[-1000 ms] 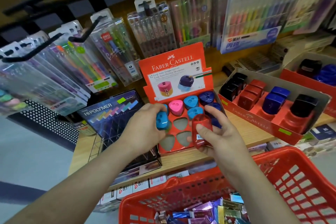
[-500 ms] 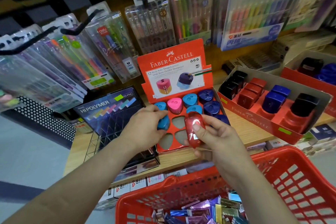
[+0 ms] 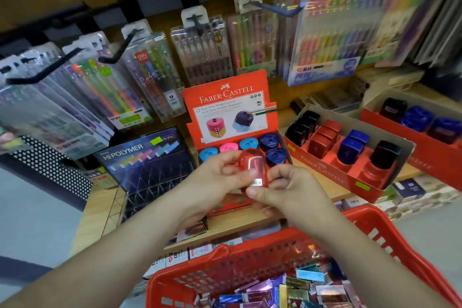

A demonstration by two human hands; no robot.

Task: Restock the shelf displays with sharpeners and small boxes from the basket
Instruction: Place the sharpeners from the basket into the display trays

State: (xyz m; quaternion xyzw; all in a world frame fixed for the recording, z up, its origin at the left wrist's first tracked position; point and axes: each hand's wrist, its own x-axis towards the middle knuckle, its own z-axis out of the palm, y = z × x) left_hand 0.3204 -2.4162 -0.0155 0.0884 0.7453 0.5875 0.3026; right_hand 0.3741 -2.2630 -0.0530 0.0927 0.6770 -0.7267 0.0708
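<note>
Partway through. Pinching red sharpener (image 3: pixel 252 166) in left grip (image 3: pixel 212 182) and right grip (image 3: pixel 292 190), before display tray (image 3: pixel 225 97) at 12 o'clock; not yet slotted. Many small boxes (image 3: pixel 308 275) left in basket (image 3: pixel 225 252) at 6 o'clock.

Wooden shelf (image 3: pixel 97 210) — orange sharpener display (image 3: pixel 230 97), red sharpener tray (image 3: pixel 332 177), dark Hi-Polymer box (image 3: pixel 150 165)

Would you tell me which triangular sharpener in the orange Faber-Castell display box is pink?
The pink triangular sharpener, between two light-blue sharpeners; the others showing are blue.
</note>
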